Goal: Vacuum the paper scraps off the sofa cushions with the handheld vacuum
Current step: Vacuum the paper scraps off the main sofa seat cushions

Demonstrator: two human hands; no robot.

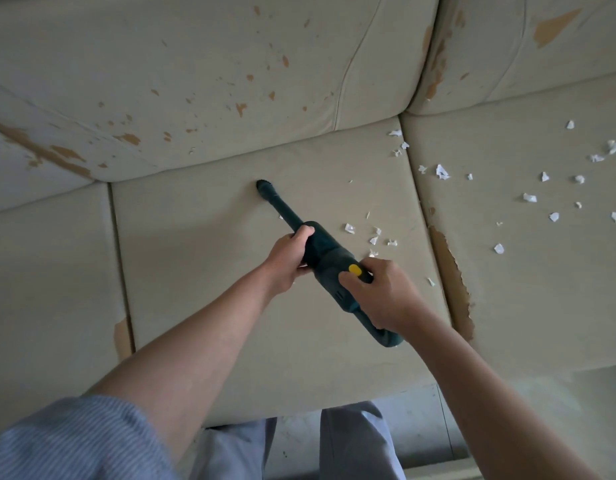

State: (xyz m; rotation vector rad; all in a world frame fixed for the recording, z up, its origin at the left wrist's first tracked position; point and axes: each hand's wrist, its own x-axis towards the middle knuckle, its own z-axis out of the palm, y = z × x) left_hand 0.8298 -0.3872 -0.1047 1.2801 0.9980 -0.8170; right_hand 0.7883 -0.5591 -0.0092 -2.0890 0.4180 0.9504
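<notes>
Handheld vacuum (329, 263), dark green with a yellow button (355, 269), lies aslant over the middle seat cushion (202, 271) of a worn beige sofa (195, 81). Its narrow nozzle (265, 187) points toward 11 o'clock, the brush tip touching the cushion near the backrest. The left hand (289, 259) grips the barrel, fingers (304, 233) wrapped around it. The right hand (381, 292) holds the rear handle, fingers curled closed on it, thumb just beside the button. Paper scraps (374, 239) lie near the vacuum at its 2 o'clock; further scraps (441, 172) are scattered across the right-hand cushion (541, 289), well apart from the nozzle. Peeled patches (455, 282) mark the seam at 3 o'clock.
</notes>
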